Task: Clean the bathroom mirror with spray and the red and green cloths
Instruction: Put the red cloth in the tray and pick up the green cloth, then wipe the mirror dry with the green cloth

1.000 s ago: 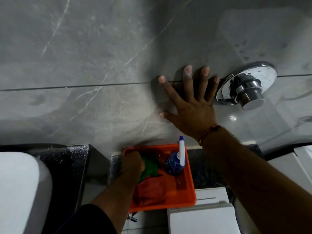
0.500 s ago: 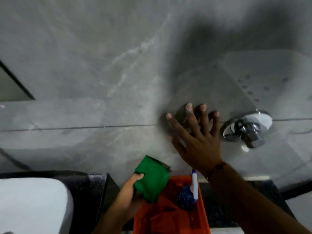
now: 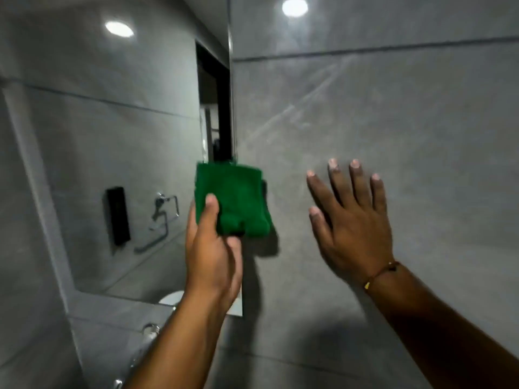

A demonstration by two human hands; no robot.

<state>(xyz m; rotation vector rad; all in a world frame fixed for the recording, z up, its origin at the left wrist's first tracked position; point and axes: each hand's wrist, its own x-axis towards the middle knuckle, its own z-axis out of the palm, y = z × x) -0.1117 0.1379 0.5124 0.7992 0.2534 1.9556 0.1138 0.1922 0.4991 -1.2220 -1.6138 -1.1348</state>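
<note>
My left hand (image 3: 212,256) grips a folded green cloth (image 3: 234,199) and holds it up at the right edge of the mirror (image 3: 126,153). The mirror fills the left half of the view and reflects grey tiles, a dark doorway and two ceiling lights. My right hand (image 3: 352,220) lies flat with fingers spread on the grey wall tile to the right of the mirror, holding nothing. The spray bottle and red cloth are out of view.
The grey tiled wall (image 3: 393,122) spans the right side. In the mirror I see a black box (image 3: 118,217) and a chrome holder (image 3: 163,220) on the reflected wall. A chrome tap (image 3: 150,331) shows below the mirror's lower edge.
My left hand has lifted the green cloth out of the orange tray up to the mirror's edge. The view has swung upward, so the tray, spray bottle and red cloth have dropped out of sight.
</note>
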